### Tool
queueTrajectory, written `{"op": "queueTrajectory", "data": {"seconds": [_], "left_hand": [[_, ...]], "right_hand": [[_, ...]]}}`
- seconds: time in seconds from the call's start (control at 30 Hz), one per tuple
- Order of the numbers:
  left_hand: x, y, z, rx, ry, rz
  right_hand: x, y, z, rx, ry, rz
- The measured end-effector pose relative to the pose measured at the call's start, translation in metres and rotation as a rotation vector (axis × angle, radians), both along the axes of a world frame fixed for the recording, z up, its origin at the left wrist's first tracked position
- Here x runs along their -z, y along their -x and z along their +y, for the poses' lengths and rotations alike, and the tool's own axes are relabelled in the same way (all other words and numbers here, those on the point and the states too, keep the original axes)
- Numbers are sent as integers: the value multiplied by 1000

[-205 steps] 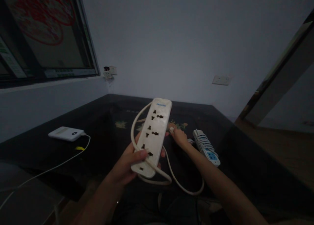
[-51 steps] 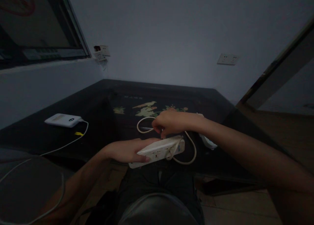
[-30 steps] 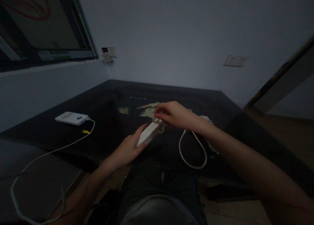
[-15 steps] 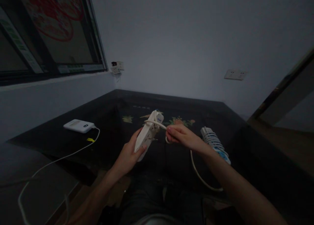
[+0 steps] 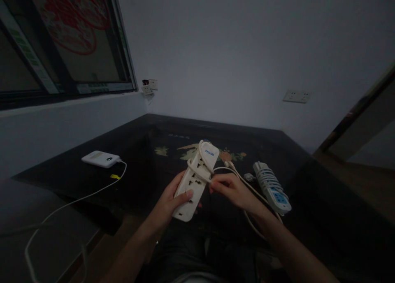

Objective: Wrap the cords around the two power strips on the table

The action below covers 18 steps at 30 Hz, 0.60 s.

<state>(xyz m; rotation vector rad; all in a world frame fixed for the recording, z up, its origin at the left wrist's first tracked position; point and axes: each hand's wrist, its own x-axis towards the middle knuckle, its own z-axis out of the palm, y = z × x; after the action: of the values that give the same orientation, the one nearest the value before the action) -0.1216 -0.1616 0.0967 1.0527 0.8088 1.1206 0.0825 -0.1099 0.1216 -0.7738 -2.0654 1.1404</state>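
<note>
My left hand [image 5: 169, 200] grips the lower end of a white power strip [image 5: 196, 179], socket side facing me, held above the near edge of a dark table [image 5: 138, 159]. The strip's white cord [image 5: 203, 164] loops once across its upper part. My right hand [image 5: 232, 191] pinches that cord just to the right of the strip; the rest of the cord trails down past my right wrist.
A second power strip [image 5: 272, 186] with cord wound around it lies on the table to the right. A white power bank [image 5: 100, 159] with a charging cable [image 5: 77, 200] sits at the left. Wall sockets [image 5: 296, 96] are on the far wall; a window is upper left.
The strip has turned so its sockets face me, and the cord now lies looped over its upper part. My right hand moved down beside the strip with the cord.
</note>
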Motion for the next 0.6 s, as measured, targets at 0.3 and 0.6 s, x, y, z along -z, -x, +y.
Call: {"op": "queueTrajectory", "data": {"seconds": [0.3, 0.6], "left_hand": [[1, 1, -1, 25, 7, -10], [1, -2, -8, 38, 53, -139]], "right_hand": [[-24, -6, -4, 170, -100, 24], [-17, -6, -9, 291, -454, -146]]}}
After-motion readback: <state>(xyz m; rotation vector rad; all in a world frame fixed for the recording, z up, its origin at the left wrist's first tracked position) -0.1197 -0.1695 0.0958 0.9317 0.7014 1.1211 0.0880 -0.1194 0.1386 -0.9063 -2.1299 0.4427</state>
